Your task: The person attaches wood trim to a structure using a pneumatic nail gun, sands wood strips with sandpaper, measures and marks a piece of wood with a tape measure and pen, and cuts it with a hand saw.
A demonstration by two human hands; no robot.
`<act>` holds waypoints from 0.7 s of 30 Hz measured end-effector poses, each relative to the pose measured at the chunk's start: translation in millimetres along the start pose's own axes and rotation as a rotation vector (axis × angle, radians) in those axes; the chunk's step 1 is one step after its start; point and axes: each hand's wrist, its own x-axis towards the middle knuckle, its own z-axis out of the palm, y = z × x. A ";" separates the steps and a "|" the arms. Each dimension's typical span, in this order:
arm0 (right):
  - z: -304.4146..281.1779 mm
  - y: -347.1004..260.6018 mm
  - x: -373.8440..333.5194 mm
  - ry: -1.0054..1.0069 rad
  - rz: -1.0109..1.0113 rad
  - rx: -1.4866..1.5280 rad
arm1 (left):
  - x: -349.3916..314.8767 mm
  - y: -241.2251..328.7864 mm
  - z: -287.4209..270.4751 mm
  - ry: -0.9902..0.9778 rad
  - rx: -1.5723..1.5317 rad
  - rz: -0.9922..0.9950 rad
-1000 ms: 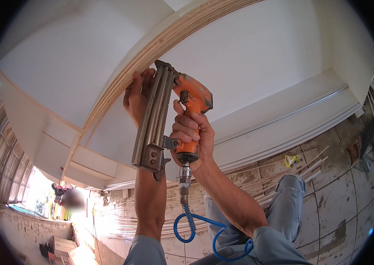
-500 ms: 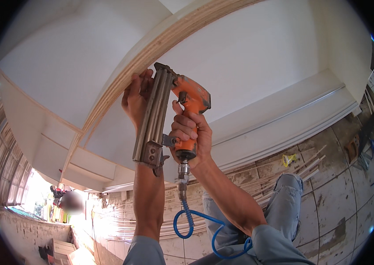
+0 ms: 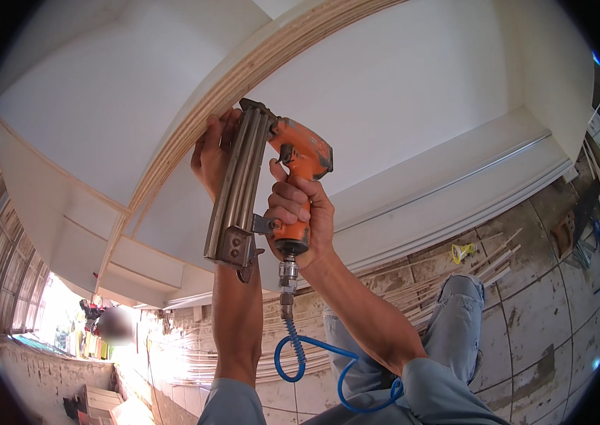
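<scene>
My right hand (image 3: 296, 205) is wrapped round the orange grip of a pneumatic nail gun (image 3: 305, 152), its index finger raised just below the trigger. The long metal magazine slants down to the left, and the gun's nose meets the layered wooden edge (image 3: 172, 142) of a white cabinet panel. A blue air hose (image 3: 328, 346) hangs from the coupling under the grip. Just left of the nose, my left hand (image 3: 209, 163) has its bent fingers on that same wooden edge. The magazine hides part of this hand.
White cabinet panels (image 3: 413, 92) surround the work. Long thin strips (image 3: 449, 287) lie on the tiled floor by my knee, near a yellow roll (image 3: 463, 253). A handsaw (image 3: 564, 235) rests at the far right. Another person, blurred, is at the lower left, near bright light.
The nail gun and my right hand have shifted slightly left, the nose now closer against the wooden edge. My left hand has moved slightly left too, still at the edge.
</scene>
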 end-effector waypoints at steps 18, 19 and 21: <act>0.2 2.6 0.3 0.037 -0.008 0.023 | 0.6 -0.4 -7.0 -0.069 0.035 0.032; -0.2 2.9 0.3 0.033 -0.008 0.025 | 0.5 -0.3 -7.3 -0.069 0.029 0.033; 0.2 2.5 0.9 0.032 -0.002 0.037 | 1.4 -1.0 -7.1 -0.071 0.037 0.029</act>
